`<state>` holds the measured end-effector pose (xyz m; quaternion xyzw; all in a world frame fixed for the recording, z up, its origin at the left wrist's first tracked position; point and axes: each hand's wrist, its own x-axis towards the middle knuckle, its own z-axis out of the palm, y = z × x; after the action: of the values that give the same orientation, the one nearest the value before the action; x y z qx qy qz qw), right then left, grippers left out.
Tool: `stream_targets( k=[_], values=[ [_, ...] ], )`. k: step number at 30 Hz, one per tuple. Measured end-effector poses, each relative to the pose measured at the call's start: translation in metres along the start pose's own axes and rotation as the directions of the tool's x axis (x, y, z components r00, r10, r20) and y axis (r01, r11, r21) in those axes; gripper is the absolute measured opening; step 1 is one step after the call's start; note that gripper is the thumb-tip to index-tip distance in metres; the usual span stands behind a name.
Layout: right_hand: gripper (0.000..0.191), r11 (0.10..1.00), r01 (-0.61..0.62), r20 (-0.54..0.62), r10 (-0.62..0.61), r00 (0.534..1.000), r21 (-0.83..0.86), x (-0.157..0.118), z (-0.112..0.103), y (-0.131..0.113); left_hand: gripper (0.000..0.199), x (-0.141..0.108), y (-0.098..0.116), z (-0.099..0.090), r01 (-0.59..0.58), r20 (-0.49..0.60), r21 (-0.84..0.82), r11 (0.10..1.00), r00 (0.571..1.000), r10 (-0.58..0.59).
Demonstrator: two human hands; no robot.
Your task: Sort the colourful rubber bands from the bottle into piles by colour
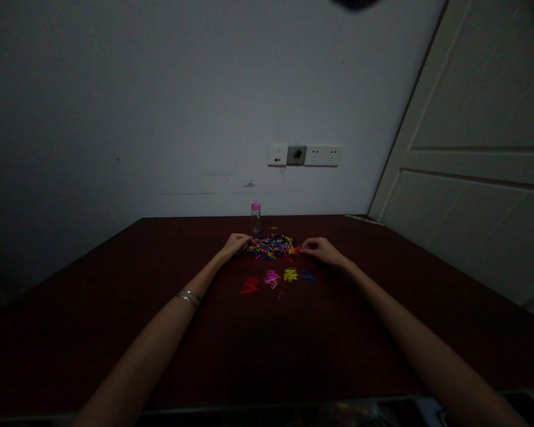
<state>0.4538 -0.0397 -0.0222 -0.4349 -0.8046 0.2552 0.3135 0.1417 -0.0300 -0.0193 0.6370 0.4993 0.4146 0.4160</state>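
Grey wall (182, 107), dark red table (115, 284), left hand (237, 243) and right hand (321, 249) flanking one clip pile (271, 246).
Fingers are narrowed, any grip unclear; one bottle (256, 220) stands beyond the left; four clusters (291, 274) and one lone clip (281, 296) lie nearer than both. Clips, too many to count, look light and springy, best pinched at a looped end.

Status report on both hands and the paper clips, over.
Left hand at mixed pile's left edge; right hand at its right. Four single-colour groups nearer. Bottle stands behind.
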Motion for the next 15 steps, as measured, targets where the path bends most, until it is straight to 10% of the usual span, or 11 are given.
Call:
stream_targets(
  k=[9, 15],
  values=[
    [0.03, 0.997, -0.002, -0.028, 0.004, 1.0, 0.078, 0.002, 0.01, -0.024, 0.033, 0.003, -0.004, 0.0, 0.009, -0.009, 0.015, 1.0, 1.0, -0.009],
    [0.02, 0.971, 0.238, 0.01, -0.238, 0.971, -0.012, -0.004, 0.05, -0.078, 0.034, 0.006, -0.009, -0.001, -0.013, 0.003, -0.005, 1.0, 1.0, 0.013]
  ],
)
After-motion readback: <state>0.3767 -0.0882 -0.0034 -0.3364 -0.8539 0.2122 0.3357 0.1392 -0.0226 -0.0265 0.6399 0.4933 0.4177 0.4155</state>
